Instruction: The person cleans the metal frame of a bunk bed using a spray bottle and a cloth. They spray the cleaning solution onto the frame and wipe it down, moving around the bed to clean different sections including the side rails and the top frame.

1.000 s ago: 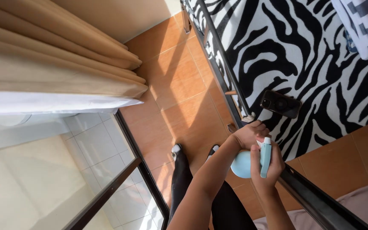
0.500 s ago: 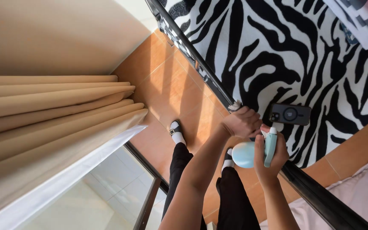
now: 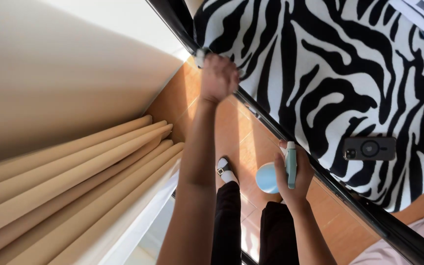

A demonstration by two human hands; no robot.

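My left hand (image 3: 218, 77) is stretched out to the far end of a black metal bed rail (image 3: 271, 128). It is closed on a small pale cloth (image 3: 200, 55) pressed against the rail. My right hand (image 3: 290, 177) stays close to my body beside the rail and grips a light blue spray bottle (image 3: 270, 177), nozzle end up. A dark phone (image 3: 370, 148) lies flat on the zebra-striped bed cover (image 3: 330, 64), just right of my right hand.
Beige curtains (image 3: 74, 196) hang in folds at the left beside a pale wall (image 3: 65, 73). Orange floor tiles (image 3: 241, 137) run between curtain and bed. My dark-trousered legs (image 3: 227, 225) and a white shoe (image 3: 224, 169) show below.
My left hand has slid along the rail away from my right hand, toward the far end. The right hand keeps the spray bottle. The view has swung, showing more wall and curtain.
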